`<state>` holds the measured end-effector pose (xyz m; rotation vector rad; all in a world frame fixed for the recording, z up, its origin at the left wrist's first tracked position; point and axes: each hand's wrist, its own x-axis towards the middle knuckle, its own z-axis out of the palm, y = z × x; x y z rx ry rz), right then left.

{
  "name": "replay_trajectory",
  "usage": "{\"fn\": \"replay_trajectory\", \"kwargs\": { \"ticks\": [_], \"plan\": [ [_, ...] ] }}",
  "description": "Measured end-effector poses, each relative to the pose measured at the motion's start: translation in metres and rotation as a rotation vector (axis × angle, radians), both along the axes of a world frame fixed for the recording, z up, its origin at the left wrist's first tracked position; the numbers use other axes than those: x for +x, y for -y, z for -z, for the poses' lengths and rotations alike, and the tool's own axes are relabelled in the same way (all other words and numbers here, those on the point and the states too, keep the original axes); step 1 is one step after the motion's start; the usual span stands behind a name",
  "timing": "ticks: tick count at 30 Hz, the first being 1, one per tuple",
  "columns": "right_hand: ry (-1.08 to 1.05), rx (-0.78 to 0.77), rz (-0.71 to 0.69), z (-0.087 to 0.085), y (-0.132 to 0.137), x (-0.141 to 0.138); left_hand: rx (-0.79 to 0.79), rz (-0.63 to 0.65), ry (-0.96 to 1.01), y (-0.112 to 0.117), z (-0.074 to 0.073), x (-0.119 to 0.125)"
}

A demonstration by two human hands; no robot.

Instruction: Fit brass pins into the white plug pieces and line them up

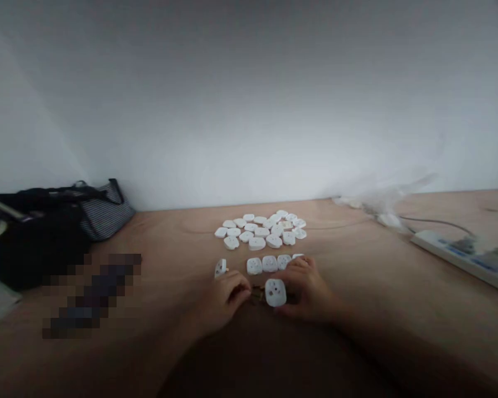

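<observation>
Wooden tabletop (369,260) | right hand (305,290) gripping white socket adapter (275,292) | left hand (221,301) curled, grip hard to make out

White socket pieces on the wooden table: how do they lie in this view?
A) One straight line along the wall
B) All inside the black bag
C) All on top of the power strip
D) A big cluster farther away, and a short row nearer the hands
D. The big cluster of white socket pieces lies farther off on the wooden table, and a short row sits just ahead of the left hand and right hand.
</observation>
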<state>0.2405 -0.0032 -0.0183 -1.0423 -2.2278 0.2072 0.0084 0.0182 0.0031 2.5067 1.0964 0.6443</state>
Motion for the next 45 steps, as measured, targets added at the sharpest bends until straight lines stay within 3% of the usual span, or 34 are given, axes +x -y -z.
{"fn": "replay_trajectory", "kwargs": {
  "ticks": [6, 19, 22, 27, 31, 40, 45],
  "plan": [
    [-0.038, -0.003, -0.027, 0.001, 0.001, -0.003, 0.05, -0.018, 0.037, 0.011, -0.01, 0.008],
    [-0.004, 0.004, -0.053, 0.001, 0.002, -0.003, 0.088, 0.035, 0.247, 0.013, -0.002, 0.015],
    [0.006, 0.003, -0.044, 0.001, 0.002, -0.003, 0.0, 0.049, 0.332, 0.011, 0.002, 0.016],
    [0.02, 0.016, -0.052, 0.0, 0.003, -0.003, -0.268, -0.118, 0.537, 0.005, 0.012, 0.018],
    [0.015, 0.016, -0.054, -0.001, 0.003, -0.004, -0.336, -0.155, 0.582, 0.004, 0.013, 0.019],
    [-0.025, -0.012, -0.058, 0.001, 0.002, -0.003, 0.069, 0.018, 0.474, 0.014, 0.009, 0.021],
    [-0.05, -0.019, -0.069, 0.002, 0.002, -0.004, 0.191, 0.135, 0.434, 0.017, 0.007, 0.022]
  ]
}}
